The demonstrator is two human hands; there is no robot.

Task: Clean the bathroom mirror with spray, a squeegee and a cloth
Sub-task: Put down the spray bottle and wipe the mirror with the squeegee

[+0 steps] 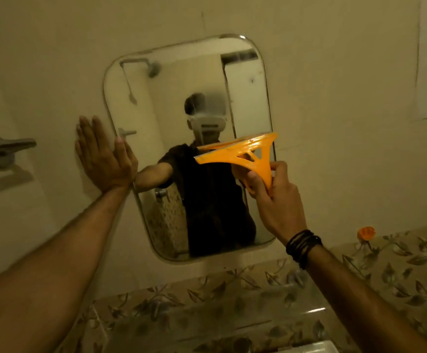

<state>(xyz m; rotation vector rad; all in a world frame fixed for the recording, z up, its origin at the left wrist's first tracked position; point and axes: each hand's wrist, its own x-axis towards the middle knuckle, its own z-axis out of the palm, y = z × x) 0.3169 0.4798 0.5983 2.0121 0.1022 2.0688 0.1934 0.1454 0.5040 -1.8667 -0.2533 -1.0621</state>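
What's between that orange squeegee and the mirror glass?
Nothing visible. The right hand holds the squeegee before the mirror; the left hand lies flat on the wall at the mirror's left edge, clear of it.

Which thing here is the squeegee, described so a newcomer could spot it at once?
Start at the rounded-corner mirror on the cream wall. In front of its right half, about midway up, the right hand, the one with dark cord bracelets at the wrist, grips the squeegee by its short handle. It is bright orange, a wide flat blade tapering to a triangular cut-out neck, doubled by its reflection.
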